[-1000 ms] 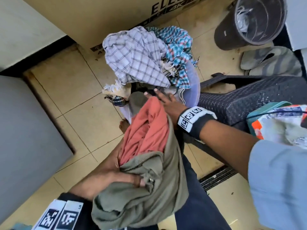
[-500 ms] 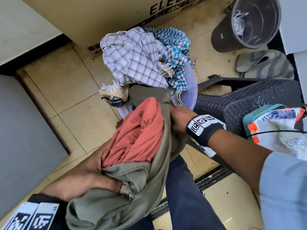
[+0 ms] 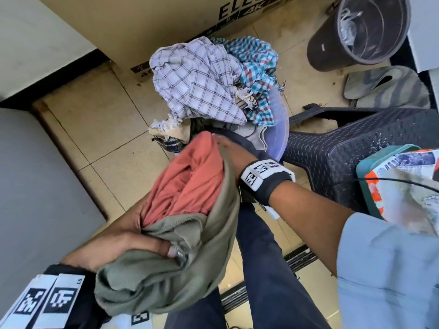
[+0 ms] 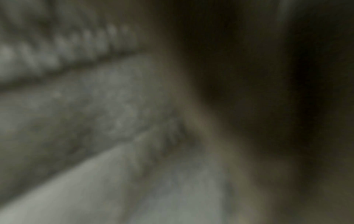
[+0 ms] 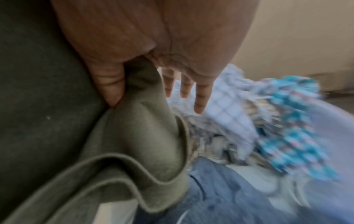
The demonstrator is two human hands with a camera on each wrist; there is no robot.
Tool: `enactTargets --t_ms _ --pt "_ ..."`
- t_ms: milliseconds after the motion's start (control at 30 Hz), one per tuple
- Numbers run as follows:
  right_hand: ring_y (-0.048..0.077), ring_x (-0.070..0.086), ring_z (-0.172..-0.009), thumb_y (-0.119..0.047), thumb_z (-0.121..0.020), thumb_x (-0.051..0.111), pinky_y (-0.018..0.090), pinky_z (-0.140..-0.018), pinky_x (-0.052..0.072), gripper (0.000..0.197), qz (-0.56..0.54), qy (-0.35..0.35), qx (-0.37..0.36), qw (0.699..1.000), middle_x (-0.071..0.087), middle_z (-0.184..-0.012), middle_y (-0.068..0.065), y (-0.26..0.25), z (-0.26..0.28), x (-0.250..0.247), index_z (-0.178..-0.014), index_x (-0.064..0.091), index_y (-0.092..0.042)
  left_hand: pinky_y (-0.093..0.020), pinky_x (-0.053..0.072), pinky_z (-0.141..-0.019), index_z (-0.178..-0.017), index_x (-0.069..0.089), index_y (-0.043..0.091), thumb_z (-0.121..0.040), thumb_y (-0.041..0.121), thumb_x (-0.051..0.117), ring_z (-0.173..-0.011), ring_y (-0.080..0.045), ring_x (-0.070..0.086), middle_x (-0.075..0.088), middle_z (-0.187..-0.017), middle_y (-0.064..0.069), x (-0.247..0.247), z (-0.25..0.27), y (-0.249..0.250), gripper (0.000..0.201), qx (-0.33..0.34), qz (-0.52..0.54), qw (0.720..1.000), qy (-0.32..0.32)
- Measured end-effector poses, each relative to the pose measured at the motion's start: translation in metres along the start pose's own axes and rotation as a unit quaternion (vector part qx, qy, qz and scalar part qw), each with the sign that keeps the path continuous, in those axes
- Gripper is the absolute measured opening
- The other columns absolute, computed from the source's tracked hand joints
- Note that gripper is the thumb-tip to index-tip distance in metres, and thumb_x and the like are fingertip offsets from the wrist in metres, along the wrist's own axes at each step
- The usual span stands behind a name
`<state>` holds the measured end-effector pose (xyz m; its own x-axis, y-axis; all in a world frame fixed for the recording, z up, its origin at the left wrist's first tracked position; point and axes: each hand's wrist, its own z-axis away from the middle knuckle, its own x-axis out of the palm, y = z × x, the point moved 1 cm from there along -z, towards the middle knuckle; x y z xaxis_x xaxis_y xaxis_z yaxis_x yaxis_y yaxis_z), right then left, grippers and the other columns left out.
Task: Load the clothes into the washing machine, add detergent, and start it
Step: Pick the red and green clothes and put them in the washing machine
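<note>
- Far left in the head view, a flat grey panel (image 3: 35,186) fills the edge, its identity unclear.
- The left hand (image 3: 114,243) curls its fingers and thumb round a bundle: an olive-green garment (image 3: 166,276) wrapped about an orange-red garment (image 3: 190,181). The left wrist view is only blurred olive cloth.
- The right hand (image 3: 228,153) lies against the right side of that bundle, fingers straight and spread (the right wrist view shows them extended, thumb pressed into an olive fold), gripping nothing.
- Just beyond, a pale purple tub (image 3: 280,124) on the tiled floor (image 3: 95,129) holds the remaining clothes, with a white checked cloth (image 3: 194,86) and a teal checked cloth (image 3: 256,67) on top.
- Further right stand a dark woven stool (image 3: 332,157) and a dark bucket (image 3: 332,51).
</note>
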<state>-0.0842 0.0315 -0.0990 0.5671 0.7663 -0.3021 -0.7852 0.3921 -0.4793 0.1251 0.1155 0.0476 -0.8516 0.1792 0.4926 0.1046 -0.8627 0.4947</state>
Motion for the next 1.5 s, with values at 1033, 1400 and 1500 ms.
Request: enactTargets --t_ms 1033,1400,1500 --pt "0.029 0.058 -0.118 -0.049 -0.052 0.062 0.054 -0.105 0.04 0.034 -0.318 0.079 0.029 0.944 0.068 -0.119 0.006 -0.096 0.113 0.005 -0.079 0.074 -0.032 -0.045 0.036 -0.115 -0.149 0.017 0.029 -0.054 0.032 0.089 -0.135 -0.01 0.046 0.042 -0.149 0.004 0.048 -0.022 -0.03 0.119 0.213 0.056 0.901 0.375" --pt "0.044 0.057 -0.115 -0.025 -0.068 0.065 0.064 -0.102 0.039 0.042 -0.321 -0.103 -0.267 0.903 0.063 -0.117 0.023 -0.32 0.254 -0.036 -0.109 0.063 -0.02 -0.046 0.028 -0.119 -0.155 0.012 0.028 -0.068 0.043 0.077 -0.145 -0.015 0.032 0.028 -0.157 0.0 0.08 0.163 0.112 0.109 0.425 0.05 0.726 0.539" --pt "0.041 0.057 -0.116 -0.024 -0.07 0.064 0.063 -0.103 0.039 0.04 -0.259 -0.148 -0.359 0.884 0.065 -0.116 0.019 -0.379 0.307 -0.032 -0.11 0.062 -0.021 -0.049 0.024 -0.12 -0.154 0.006 0.032 -0.07 0.045 0.075 -0.147 -0.019 0.026 0.022 -0.16 -0.004 0.083 0.22 0.132 0.11 0.469 0.056 0.666 0.578"
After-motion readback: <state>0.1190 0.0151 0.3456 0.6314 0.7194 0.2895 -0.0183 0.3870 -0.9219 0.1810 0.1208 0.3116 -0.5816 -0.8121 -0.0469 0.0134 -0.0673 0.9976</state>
